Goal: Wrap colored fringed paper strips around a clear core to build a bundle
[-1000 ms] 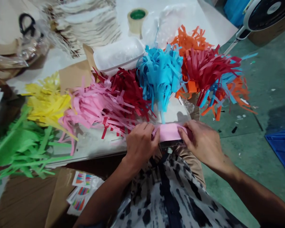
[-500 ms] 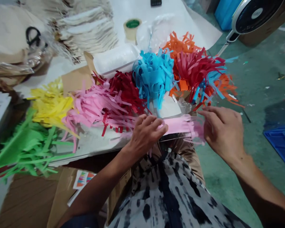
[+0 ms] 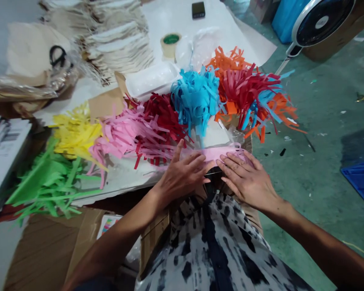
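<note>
A strip of pink fringed tissue paper lies along the table's front edge. On its left part rests my left hand, fingers stretched out with the index raised. My right hand lies flat on the strip's right part, its fingers spread and pointing left. Loose pink ends stick out past both hands. Just behind the strip sits a blue paper tassel bunch. To the left are a dark red bunch and a pink bunch; to the right, a crimson bunch.
Yellow fringe and green fringe lie at the left. Orange fringe is at the back right. Behind stand a tape roll, stacked cloth bags and scissors. A fan and a blue crate are at the right.
My right hand has come left from beyond the strip's right end and now lies flat on it. My left hand's curled fingers have straightened. The view has shifted slightly.
</note>
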Demonstrator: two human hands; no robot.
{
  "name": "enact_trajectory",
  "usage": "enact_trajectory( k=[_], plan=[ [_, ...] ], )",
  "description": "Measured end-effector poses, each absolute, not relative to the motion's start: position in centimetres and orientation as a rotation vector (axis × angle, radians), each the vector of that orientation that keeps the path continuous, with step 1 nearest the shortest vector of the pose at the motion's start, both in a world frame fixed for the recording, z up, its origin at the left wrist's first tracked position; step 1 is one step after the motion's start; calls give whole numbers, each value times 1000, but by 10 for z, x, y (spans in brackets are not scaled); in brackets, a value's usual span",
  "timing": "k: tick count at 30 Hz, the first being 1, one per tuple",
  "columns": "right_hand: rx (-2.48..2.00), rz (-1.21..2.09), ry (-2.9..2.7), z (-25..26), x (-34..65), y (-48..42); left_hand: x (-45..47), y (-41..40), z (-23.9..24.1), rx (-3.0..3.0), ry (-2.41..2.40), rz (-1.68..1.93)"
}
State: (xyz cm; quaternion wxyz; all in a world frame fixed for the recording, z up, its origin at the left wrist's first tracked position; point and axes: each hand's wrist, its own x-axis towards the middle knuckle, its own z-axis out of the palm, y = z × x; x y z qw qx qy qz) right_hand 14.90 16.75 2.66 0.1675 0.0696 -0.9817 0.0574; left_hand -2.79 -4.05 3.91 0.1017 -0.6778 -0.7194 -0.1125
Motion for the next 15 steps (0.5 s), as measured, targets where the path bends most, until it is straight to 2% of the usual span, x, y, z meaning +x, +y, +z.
enact_trajectory(
  k=[6,9,13,15],
  plan=[
    [218,213,-2822,23,154,181,-65,-93,54,-1968,-2106,-463],
    [210,258,-2830,24,153,184,-87,-117,72,-1797,-2317,-571],
    [215,267,-2810,28,147,184,-77,-109,82,-1240,-2224,-528],
    [230,263,-2799,31,144,184,-52,-88,76,-1305,-2103,-602]
  ],
)
